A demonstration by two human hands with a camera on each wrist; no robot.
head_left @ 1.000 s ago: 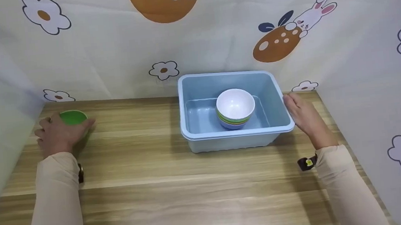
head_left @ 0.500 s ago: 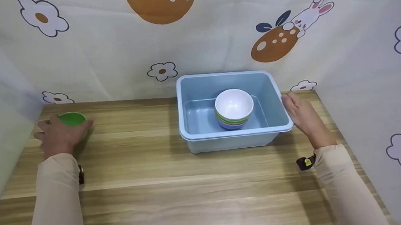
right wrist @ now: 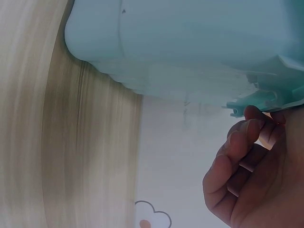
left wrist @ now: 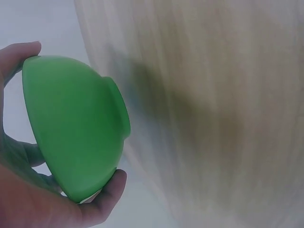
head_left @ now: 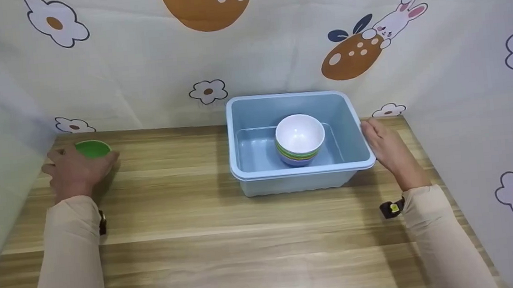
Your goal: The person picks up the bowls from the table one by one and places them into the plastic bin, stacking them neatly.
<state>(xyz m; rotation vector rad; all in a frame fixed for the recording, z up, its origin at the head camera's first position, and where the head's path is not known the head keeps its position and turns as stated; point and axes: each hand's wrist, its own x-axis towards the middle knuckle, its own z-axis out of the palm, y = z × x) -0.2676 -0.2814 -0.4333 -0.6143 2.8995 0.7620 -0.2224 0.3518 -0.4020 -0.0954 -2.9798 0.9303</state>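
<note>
At the back left, my left hand (head_left: pixel 73 173) grips a green bowl (head_left: pixel 93 149) by its rim, thumb on one side and fingers on the other. In the left wrist view the bowl (left wrist: pixel 76 123) hangs a little over the wooden table, its foot facing the tabletop and its shadow apart from it. My right hand (head_left: pixel 391 152) holds the right end of a light blue plastic bin (head_left: pixel 295 182). From the right wrist, the curled fingers (right wrist: pixel 237 145) show at the underside of the bin's rim. A stack of nested bowls, topped by a white bowl (head_left: pixel 300 133), stands inside.
The wood-grain table (head_left: pixel 192 263) runs up to a patterned cloth (head_left: pixel 135 57) at the back, with cloth sides at left and right. The bin stands near the back cloth, right of centre. Bare tabletop lies between it and my left hand.
My left hand and the green bowl have risen slightly. The right hand, the bin and the stacked bowls stay as they were; the head view shifted a little.
</note>
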